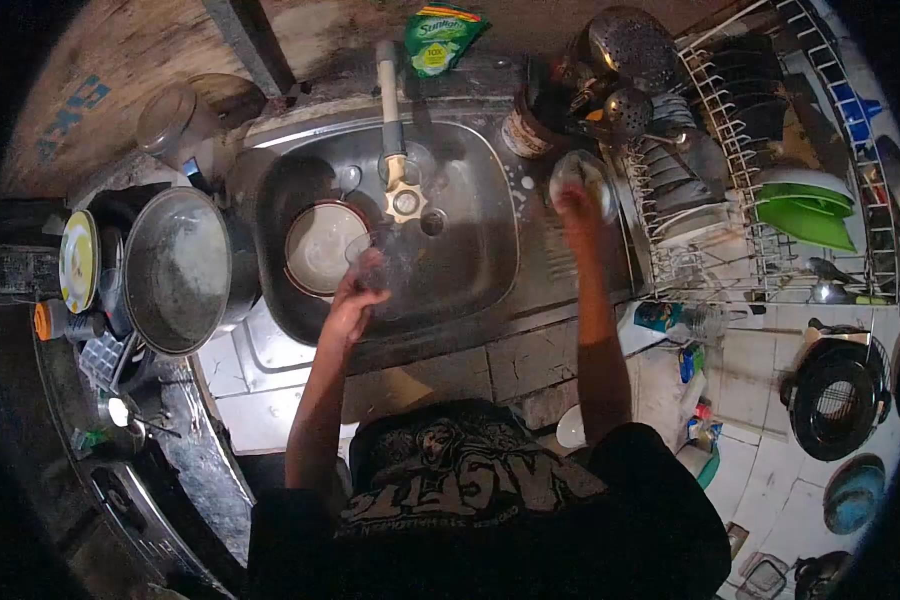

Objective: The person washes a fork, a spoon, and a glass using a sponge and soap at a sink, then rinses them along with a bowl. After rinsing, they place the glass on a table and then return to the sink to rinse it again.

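Over the sink (470, 270), my left hand (355, 298) is closed on a clear glass (395, 255), its outline blurred. Just behind that hand, a white bowl with a dark rim (325, 245) sits in the basin. The faucet (390, 110) stands at the back, its star-shaped handle (405, 202) above the basin. My right hand (578, 208) reaches to the drainboard right of the sink. It touches a shiny, round, clear-looking dish (595, 180), with its fingers blurred, so their grip is hard to make out.
A large pot (180, 270) stands left of the sink, beside a yellow-rimmed plate (80, 262). At right is a wire dish rack (710, 120) with plates and green bowls (805, 215). A brown container (525, 132) and a green soap pouch (438, 42) stand behind.
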Motion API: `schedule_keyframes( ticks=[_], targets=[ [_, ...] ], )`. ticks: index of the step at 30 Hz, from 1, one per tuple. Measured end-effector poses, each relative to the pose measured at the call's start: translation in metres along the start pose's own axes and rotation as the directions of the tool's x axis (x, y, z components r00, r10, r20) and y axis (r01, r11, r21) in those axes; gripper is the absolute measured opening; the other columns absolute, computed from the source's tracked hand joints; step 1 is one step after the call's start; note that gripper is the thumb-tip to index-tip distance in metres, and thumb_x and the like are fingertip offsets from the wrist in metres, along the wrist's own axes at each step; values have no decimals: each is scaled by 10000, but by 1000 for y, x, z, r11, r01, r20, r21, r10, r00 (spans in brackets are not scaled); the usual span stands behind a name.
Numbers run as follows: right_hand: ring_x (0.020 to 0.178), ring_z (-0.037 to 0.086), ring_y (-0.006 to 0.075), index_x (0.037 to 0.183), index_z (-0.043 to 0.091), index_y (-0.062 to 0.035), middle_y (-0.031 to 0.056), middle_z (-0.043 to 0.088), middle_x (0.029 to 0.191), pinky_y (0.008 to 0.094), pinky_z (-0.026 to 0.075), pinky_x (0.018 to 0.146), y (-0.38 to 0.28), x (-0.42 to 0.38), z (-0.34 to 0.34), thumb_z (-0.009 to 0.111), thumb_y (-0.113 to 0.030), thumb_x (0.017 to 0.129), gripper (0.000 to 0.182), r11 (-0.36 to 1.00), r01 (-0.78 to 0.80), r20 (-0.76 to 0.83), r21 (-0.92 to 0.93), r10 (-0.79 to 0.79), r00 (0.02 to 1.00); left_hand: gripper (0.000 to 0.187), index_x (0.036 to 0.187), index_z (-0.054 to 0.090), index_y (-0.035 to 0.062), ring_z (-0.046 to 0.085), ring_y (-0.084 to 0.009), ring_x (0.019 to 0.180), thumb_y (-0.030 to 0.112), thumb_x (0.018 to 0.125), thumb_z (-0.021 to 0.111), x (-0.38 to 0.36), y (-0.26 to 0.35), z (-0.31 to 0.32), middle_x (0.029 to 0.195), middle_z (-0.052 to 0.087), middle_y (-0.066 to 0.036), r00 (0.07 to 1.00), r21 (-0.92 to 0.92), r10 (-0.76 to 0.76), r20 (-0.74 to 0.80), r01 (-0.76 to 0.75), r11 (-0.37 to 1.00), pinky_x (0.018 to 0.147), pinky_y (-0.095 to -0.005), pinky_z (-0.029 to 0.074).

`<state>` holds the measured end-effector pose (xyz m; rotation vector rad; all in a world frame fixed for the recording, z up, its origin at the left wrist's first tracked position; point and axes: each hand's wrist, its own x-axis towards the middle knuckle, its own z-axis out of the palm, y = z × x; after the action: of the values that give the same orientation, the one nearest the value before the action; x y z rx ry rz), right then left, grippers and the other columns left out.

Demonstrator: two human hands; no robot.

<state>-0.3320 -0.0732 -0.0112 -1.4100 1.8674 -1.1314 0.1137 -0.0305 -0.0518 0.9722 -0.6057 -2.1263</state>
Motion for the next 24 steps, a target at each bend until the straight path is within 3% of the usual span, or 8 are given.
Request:
schedule_keyframes(
  ticks=[2, 5, 10, 13, 14, 21, 23, 24],
  targets=[
    [1089, 578, 264, 1256, 511, -35, 153, 593, 1187, 358, 475, 891, -11, 19, -34, 689, -245, 781, 550, 853, -39, -146, -520, -44, 988, 763, 1340, 367, 55, 489, -223, 1150, -38, 663, 709, -13, 4, -1, 1264, 493, -102, 966, 243, 259, 23, -257, 935, 882, -306, 460],
    [1132, 547, 308, 1342, 424, -58, 187, 532, 1268, 367, 451, 924, -30, 42, -41, 713, -277, 741, 702, 618, -233, -30, -751, 320, 947, 840, 1350, 339, 45, 429, -226, 1207, -58, 619, 741, -38, 25, 14, 1293, 461, -98, 963, 193, 253, -90, -233, 953, 921, -337, 430],
    [1104, 548, 358, 1435, 281, -90, 204, 507, 1285, 406, 469, 877, 52, 68, -33, 668, -330, 765, 810, 442, -147, 22, -885, 355, 935, 685, 1324, 376, 41, 493, -252, 1148, 69, 728, 712, -60, 26, 1, 1238, 504, -111, 922, 143, 352, -162, -331, 933, 956, -395, 413],
    [1045, 577, 353, 1435, 298, -121, 198, 543, 1235, 429, 490, 824, 58, 74, -44, 650, -330, 773, 778, 677, -17, -51, -736, -31, 998, 547, 1286, 413, 37, 533, -263, 1110, 325, 865, 609, -67, 13, -20, 1174, 550, -132, 935, 11, 217, -282, -223, 975, 964, -435, 415],
    [1042, 580, 349, 1348, 437, -128, 197, 567, 1194, 425, 489, 834, -45, 55, -38, 669, -361, 759, 675, 545, -358, -93, -758, 453, 887, 559, 1269, 432, 38, 553, -257, 1079, 409, 875, 569, -73, 16, -10, 1149, 565, -133, 942, -117, 156, -297, -198, 973, 934, -436, 437],
    [785, 629, 231, 950, 678, -43, 119, 651, 976, 326, 483, 696, -25, 55, -74, 626, -377, 798, 371, 748, -447, -260, -490, 364, 894, 633, 1156, 526, 54, 655, -254, 618, 615, 880, 425, -74, 17, 18, 822, 646, -150, 979, -440, -129, -161, 46, 897, 509, -314, 560],
    [667, 553, 188, 954, 666, -25, 88, 614, 775, 325, 444, 649, -10, 46, -76, 605, -285, 824, 298, 957, 283, -104, -61, -288, 952, 631, 1138, 535, 55, 648, -253, 565, 619, 876, 429, -70, 19, 31, 782, 644, -154, 975, -462, -206, -83, 146, 875, 468, -298, 554],
    [667, 553, 188, 954, 666, -25, 88, 614, 775, 325, 444, 649, -5, 50, -74, 605, -285, 824, 298, 957, 279, -114, -75, -286, 951, 624, 1135, 537, 57, 650, -240, 587, 615, 871, 447, -71, 21, 38, 804, 645, -142, 974, -415, -219, -53, 178, 892, 470, -296, 549]
  ],
)
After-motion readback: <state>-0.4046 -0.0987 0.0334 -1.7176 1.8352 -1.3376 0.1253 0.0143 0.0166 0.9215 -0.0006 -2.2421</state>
